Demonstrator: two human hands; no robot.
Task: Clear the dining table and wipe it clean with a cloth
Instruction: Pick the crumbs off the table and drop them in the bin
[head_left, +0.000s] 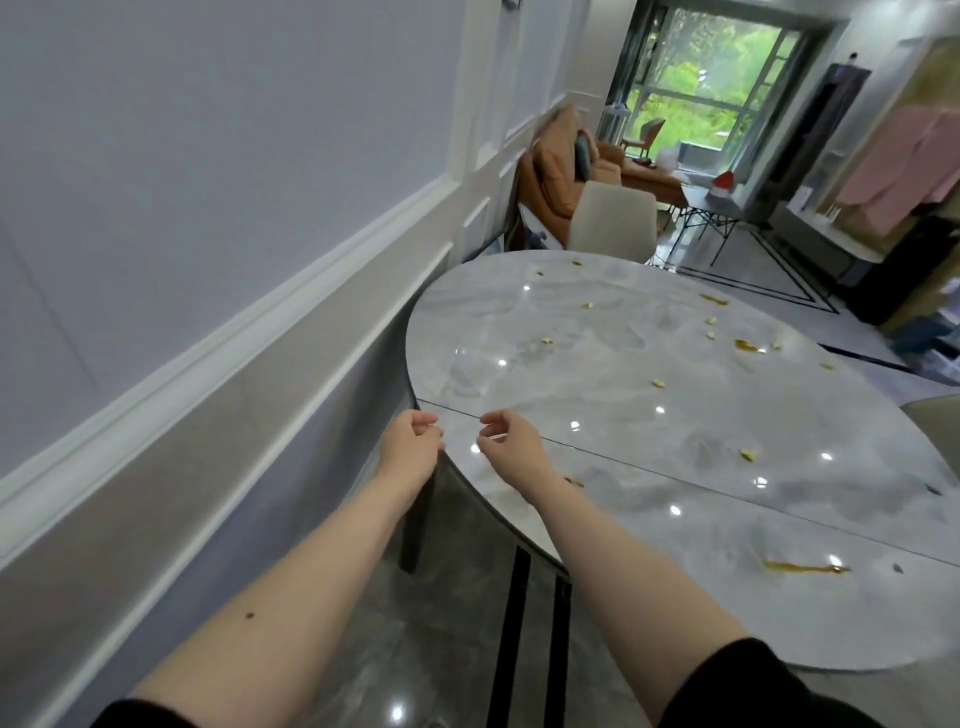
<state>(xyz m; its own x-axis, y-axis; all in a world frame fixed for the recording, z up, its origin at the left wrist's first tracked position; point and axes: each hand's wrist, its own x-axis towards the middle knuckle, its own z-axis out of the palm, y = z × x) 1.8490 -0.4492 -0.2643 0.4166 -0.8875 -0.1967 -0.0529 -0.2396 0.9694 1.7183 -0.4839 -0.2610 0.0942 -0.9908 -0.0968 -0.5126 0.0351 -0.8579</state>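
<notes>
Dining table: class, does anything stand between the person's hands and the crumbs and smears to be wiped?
Nothing visible does. The left hand and right hand hover at the dining table edge; bare marble separates them from the crumbs and the amber smear. No cloth shows.

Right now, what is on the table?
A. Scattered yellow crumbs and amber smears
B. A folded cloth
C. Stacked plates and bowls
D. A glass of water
A: the table holds only small yellow crumbs and amber smears; no dishes, cloth or glass show, and the left hand and right hand hold nothing.
</notes>
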